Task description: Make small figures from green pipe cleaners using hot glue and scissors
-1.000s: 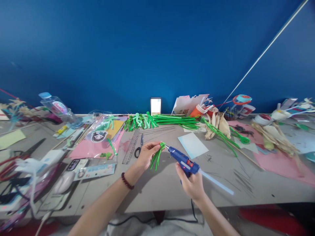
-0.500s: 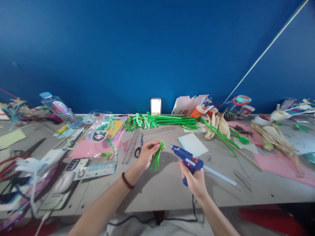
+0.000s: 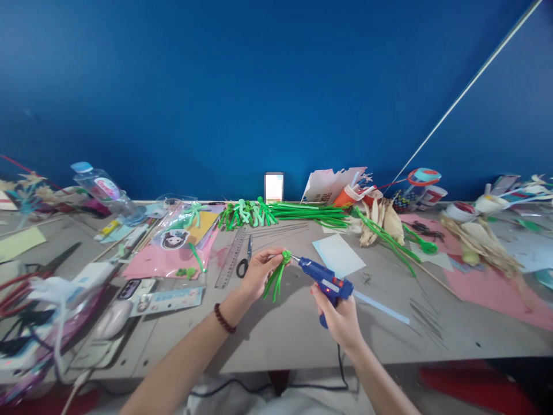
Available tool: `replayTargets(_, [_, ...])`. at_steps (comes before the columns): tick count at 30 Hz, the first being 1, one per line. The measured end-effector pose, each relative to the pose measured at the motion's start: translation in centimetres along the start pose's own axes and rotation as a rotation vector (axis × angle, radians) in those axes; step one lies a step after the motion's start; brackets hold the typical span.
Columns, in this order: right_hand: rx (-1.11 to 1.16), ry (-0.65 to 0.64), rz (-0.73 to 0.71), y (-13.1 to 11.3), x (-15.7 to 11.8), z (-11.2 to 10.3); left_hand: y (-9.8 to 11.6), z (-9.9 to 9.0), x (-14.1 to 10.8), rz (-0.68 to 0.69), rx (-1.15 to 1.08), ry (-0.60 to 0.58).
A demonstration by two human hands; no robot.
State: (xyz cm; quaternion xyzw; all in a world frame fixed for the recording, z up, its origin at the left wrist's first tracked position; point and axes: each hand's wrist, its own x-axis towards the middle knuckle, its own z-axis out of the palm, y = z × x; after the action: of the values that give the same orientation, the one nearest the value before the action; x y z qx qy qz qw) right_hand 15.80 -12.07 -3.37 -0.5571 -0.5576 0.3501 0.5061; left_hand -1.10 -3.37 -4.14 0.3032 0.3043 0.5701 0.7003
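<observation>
On the clear bottle, a pinkish label carries lettering that seems to begin with a G, though blur leaves the rest uncertain. The pale label on the blue glue gun, the bluish characters on the flat packet and the print on the torn paper cannot be read.

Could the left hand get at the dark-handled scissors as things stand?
Probably, though not with free fingers: the left hand is pinching the green stem piece. The scissors lie close by, beside the clear ruler, with nothing visible on top.
</observation>
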Motion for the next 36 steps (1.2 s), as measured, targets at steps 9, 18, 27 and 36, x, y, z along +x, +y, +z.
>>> replayTargets(9, [-0.067, 0.041, -0.025, 0.1, 0.2, -0.4, 0.2, 0.3, -0.2, -0.027, -0.01, 0.006])
replayTargets(18, [0.512, 0.022, 0.208, -0.1, 1.2, -1.9, 0.2, -0.2, 0.2, -0.065, 0.148, -0.032])
replayTargets(27, [0.729, 0.036, 0.46, 1.0, 1.9, -5.2, 1.8, -1.5, 0.3, 1.002, 1.405, -0.081])
replayTargets(36, [0.784, -0.169, 0.449, 2.0, 1.1, -8.1, 3.3, 1.5, -4.0, 1.395, 1.624, -0.695])
